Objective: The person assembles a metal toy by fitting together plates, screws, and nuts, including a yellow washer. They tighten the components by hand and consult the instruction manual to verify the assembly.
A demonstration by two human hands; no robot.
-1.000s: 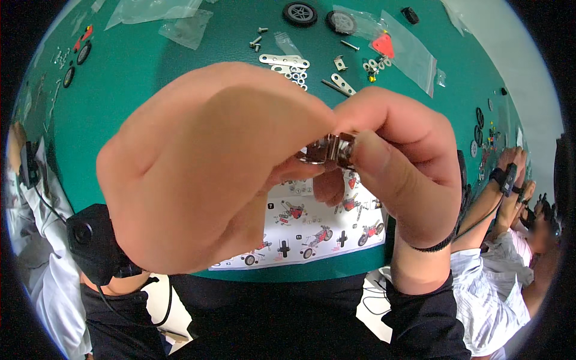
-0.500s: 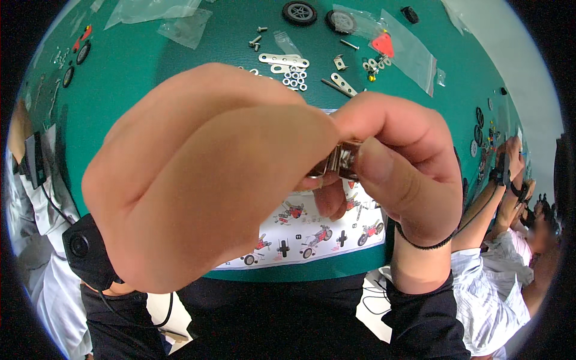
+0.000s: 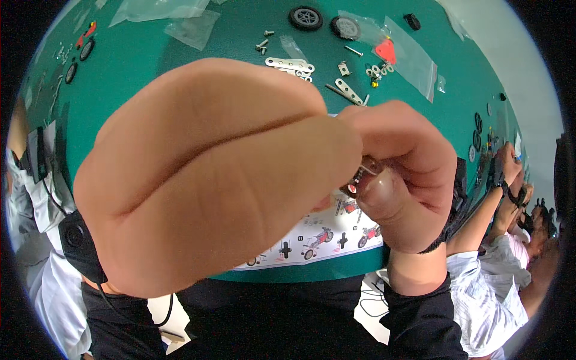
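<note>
A small shiny metal part (image 3: 366, 173) sits between the thumb and curled fingers of my right hand (image 3: 414, 174); its exact kind is hard to make out. My left hand (image 3: 210, 180) is raised close to the view, thumb and index finger pressed together. Their tips meet the right hand beside the metal part, and whatever they pinch is hidden behind them. Under both hands lies a printed instruction sheet (image 3: 318, 240) with pictures of a red model motorcycle. Much of the sheet is covered by the left hand.
Beyond my hands lie perforated metal strips (image 3: 289, 64), screws (image 3: 262, 45), a red plate (image 3: 386, 51), a small bracket (image 3: 343, 68), a black-tyred wheel (image 3: 305, 18) and clear plastic bags (image 3: 410, 63). Another person's arm (image 3: 480, 210) rests at the table's right side.
My left hand has shifted slightly right and rolled, covering more of the nuts and the sheet. The metal part has turned and sits deeper in my right hand's fingers.
</note>
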